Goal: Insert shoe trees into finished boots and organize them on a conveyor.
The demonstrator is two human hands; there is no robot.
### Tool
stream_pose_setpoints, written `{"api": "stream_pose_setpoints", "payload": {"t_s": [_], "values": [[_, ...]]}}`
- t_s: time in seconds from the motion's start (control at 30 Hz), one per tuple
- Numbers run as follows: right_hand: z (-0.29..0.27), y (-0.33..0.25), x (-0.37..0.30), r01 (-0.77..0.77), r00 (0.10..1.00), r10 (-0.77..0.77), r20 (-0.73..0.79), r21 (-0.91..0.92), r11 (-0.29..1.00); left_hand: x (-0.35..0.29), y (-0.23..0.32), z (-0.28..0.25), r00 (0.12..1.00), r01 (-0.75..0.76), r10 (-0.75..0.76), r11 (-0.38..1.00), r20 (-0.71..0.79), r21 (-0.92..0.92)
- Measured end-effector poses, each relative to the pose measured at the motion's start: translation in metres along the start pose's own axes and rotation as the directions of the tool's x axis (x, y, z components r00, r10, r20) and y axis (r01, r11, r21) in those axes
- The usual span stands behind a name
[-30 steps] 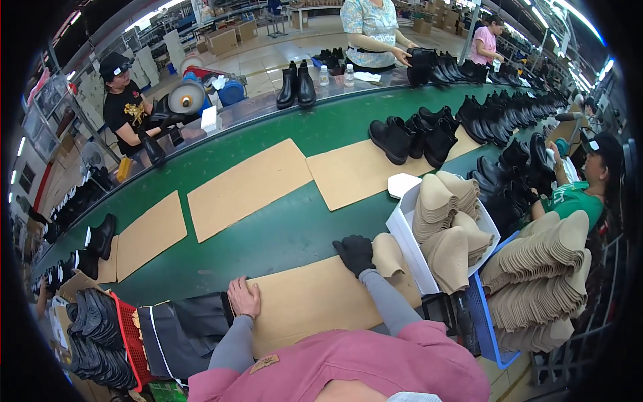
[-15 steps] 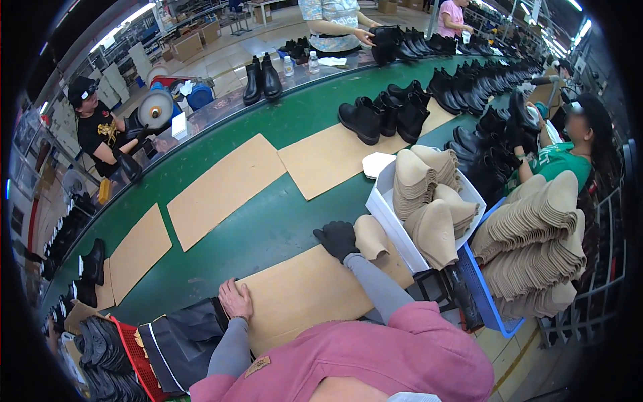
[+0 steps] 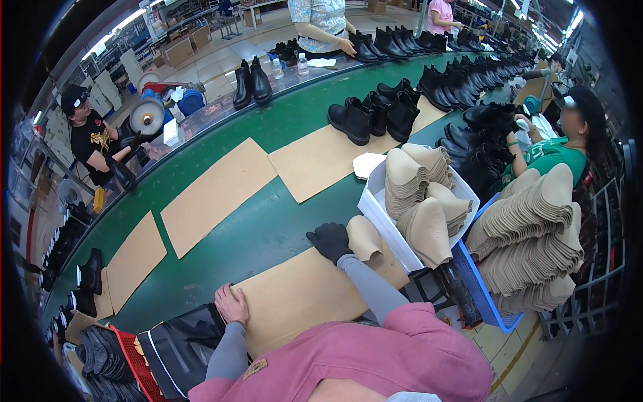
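Note:
My bare left hand (image 3: 232, 303) lies flat with fingers stretched out at the left end of a tan cardboard sheet (image 3: 295, 288), beside a stack of black sheet material (image 3: 184, 348). In a black glove, my right hand (image 3: 329, 242) rests at the sheet's far edge, knuckles up and fingers somewhat spread. It holds nothing that I can see. Right by it, a curved beige shoe-upper piece (image 3: 364, 238) lies on the cardboard. A white bin (image 3: 380, 218) with stacked beige pieces (image 3: 424, 228) stands just to the right.
A green conveyor belt (image 3: 221, 248) carries more cardboard sheets (image 3: 218, 194) and black boots (image 3: 375, 114). At right is a blue basket (image 3: 492, 288) of beige pieces; at lower left, a red basket (image 3: 134, 362). Co-workers stand across the belt and at the right (image 3: 552, 161).
The whole view has shifted slightly. My hands keep their places on the cardboard. The co-worker at the right no longer holds a boot up, and the one across the belt has a hand by the boot row.

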State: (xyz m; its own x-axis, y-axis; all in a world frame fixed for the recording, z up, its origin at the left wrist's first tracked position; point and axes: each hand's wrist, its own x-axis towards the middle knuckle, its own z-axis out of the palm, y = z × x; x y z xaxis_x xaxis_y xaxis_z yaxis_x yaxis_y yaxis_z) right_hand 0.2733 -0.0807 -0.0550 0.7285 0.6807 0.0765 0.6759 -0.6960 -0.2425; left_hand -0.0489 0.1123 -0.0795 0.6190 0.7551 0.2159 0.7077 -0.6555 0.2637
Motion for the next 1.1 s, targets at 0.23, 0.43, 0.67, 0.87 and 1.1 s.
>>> {"api": "stream_pose_setpoints", "payload": {"t_s": [0.23, 0.43, 0.67, 0.87, 1.1], "values": [[-0.003, -0.001, -0.002, -0.017, 1.000, 0.017, 0.005, 0.066, 0.998, 0.001, -0.002, 0.002, 1.000, 0.003, -0.003, 1.000, 0.002, -0.011], [-0.004, -0.002, -0.001, -0.013, 1.000, 0.012, 0.013, 0.067, 0.998, 0.001, 0.000, -0.001, 1.000, 0.008, -0.008, 1.000, 0.002, -0.014], [-0.002, -0.001, 0.000, -0.002, 1.000, 0.001, 0.022, 0.052, 0.999, 0.000, 0.005, -0.006, 0.999, 0.038, -0.037, 0.999, 0.017, -0.017], [-0.001, -0.001, 0.001, 0.007, 1.000, -0.007, 0.016, -0.016, 1.000, 0.002, 0.004, -0.005, 0.999, 0.045, -0.044, 0.998, 0.022, -0.038], [0.002, -0.001, 0.002, 0.002, 1.000, -0.002, 0.024, -0.039, 0.999, 0.001, 0.002, -0.003, 0.999, 0.044, -0.043, 0.998, 0.018, -0.052]]}}
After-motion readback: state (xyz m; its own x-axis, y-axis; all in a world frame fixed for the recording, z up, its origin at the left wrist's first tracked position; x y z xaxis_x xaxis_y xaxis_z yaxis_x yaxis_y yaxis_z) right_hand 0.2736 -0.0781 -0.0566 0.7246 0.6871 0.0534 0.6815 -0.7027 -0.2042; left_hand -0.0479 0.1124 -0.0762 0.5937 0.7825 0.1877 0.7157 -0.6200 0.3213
